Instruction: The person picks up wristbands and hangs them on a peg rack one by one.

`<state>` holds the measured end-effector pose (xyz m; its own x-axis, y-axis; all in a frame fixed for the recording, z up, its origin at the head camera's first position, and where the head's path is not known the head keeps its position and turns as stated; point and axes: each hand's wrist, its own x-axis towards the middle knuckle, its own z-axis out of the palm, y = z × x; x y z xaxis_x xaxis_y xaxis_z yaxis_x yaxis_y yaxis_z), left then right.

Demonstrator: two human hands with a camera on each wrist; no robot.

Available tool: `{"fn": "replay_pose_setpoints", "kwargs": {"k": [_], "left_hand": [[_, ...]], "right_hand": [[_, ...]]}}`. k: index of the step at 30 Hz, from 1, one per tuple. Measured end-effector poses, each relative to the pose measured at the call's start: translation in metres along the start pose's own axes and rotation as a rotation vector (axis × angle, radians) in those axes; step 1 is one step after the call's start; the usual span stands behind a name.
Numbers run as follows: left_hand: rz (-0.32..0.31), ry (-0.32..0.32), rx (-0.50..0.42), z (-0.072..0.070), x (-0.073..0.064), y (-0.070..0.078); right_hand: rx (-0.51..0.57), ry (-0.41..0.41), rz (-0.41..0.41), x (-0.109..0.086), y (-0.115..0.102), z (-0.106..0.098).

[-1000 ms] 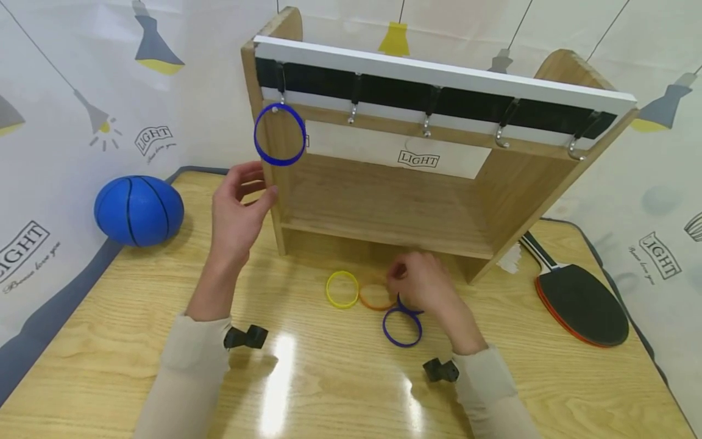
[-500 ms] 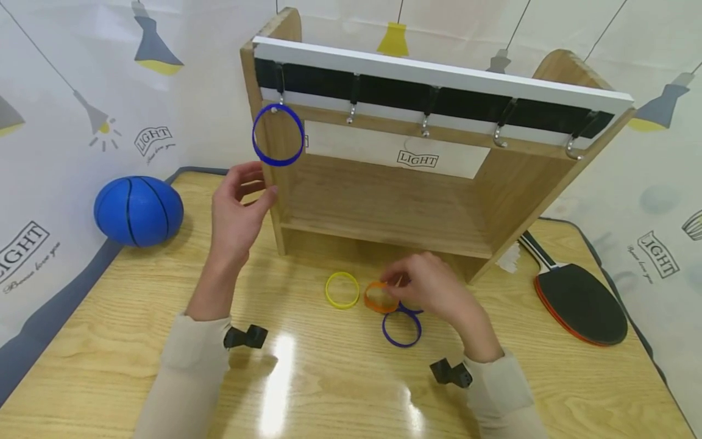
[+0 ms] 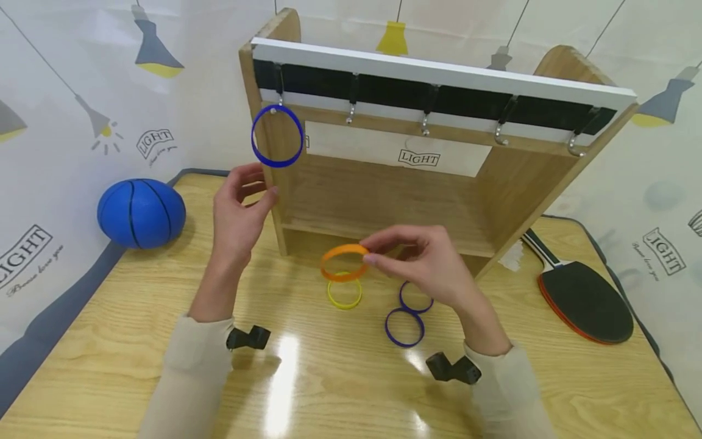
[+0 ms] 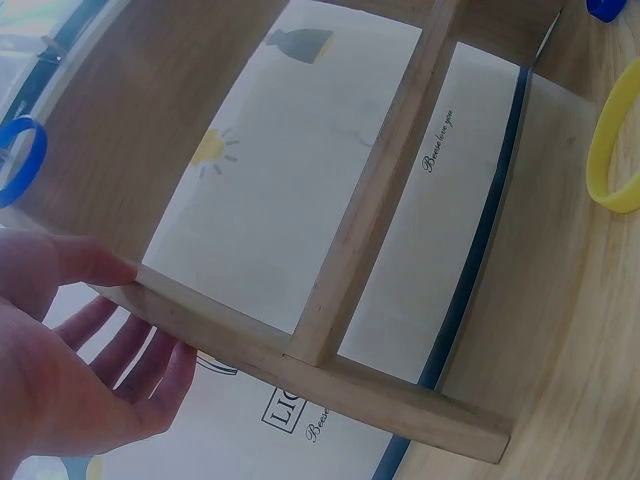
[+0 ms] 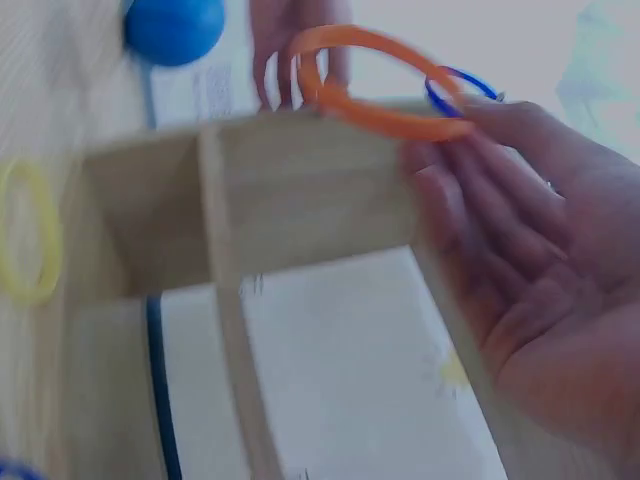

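Note:
My right hand (image 3: 433, 265) pinches an orange ring (image 3: 344, 278) between thumb and fingertips, raised above the table in front of the wooden shelf (image 3: 384, 189). My left hand (image 3: 237, 222) grips the shelf's left side panel; in the left wrist view its thumb (image 4: 95, 262) lies on one face and the fingers curl round the other. A blue ring (image 3: 276, 164) hangs on the leftmost hook of the hook rail (image 3: 392, 89). On the table lie a yellow ring (image 3: 345, 306), partly overlapped by the orange one in the head view, and two blue rings (image 3: 404, 346) side by side.
At the left on the wood-grain table (image 3: 329, 390) sits a blue ball (image 3: 141, 213). A table tennis bat (image 3: 587, 302) lies to the right of the shelf. Several bare hooks (image 3: 425, 125) line the rail. A patterned cloth (image 3: 208, 79) stands behind.
My right hand has picked the orange ring off the table beside the blue rings and moved it up and left. My left hand has kept its grip on the shelf.

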<state>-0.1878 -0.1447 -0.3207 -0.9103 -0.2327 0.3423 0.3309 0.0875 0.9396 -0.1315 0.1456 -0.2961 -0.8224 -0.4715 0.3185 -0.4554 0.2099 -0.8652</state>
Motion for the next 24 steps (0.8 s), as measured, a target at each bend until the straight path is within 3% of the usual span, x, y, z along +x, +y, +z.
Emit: {"fn": "replay_pose_setpoints", "kwargs": {"k": [5, 10, 16, 24], "left_hand": [[-0.007, 0.003, 0.002, 0.001, 0.000, 0.000], [-0.006, 0.007, -0.013, 0.001, 0.000, -0.001], [-0.004, 0.011, -0.011, 0.000, 0.000, -0.001], [0.011, 0.007, -0.022, 0.000, 0.000, -0.001]], "right_hand": [[0.398, 0.174, -0.074, 0.025, -0.021, 0.002], [0.670, 0.309, -0.102, 0.050, -0.034, 0.005], [0.833, 0.365, -0.153, 0.068, -0.039, 0.011], [0.920, 0.453, -0.126, 0.078, -0.039, 0.014]]}}
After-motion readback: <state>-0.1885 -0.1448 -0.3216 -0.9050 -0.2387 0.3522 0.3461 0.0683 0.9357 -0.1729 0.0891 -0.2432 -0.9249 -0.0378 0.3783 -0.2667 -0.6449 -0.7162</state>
